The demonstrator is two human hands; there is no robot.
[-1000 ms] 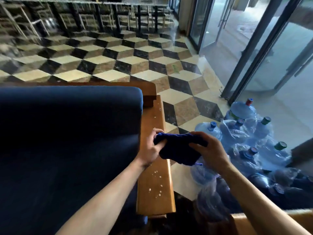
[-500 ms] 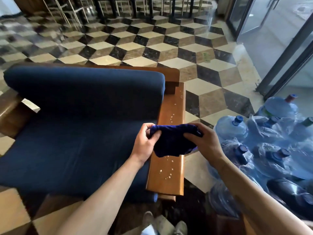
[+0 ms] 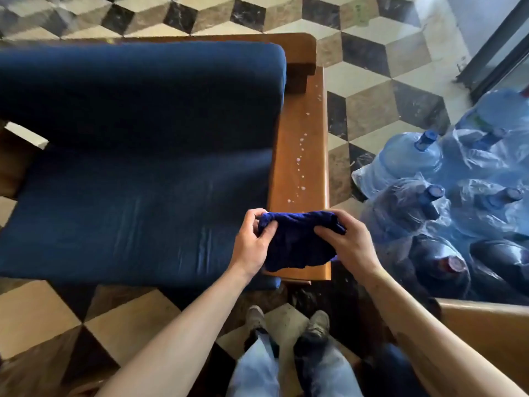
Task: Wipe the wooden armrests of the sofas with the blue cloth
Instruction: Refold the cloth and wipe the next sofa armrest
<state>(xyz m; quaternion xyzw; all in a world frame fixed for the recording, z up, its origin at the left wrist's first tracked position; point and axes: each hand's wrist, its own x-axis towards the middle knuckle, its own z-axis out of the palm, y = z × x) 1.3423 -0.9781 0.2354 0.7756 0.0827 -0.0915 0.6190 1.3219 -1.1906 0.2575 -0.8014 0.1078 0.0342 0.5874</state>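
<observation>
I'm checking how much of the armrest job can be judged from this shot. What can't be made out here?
Head view only:
- Near end of the wooden armrest: covered by the blue cloth, held by the left hand and right hand; whether cloth touches wood is unclear.
- The sofa's other armrest: cut off by the left edge.
- White specks on the wood: too small to identify.
- Water bottles: plastic wrap blurs them.

The person's forearms are bare with no sleeves in view, and below them show light blue jeans, faded and slightly creased at the legs, over a pair of worn, dusty grey-brown shoes.
</observation>
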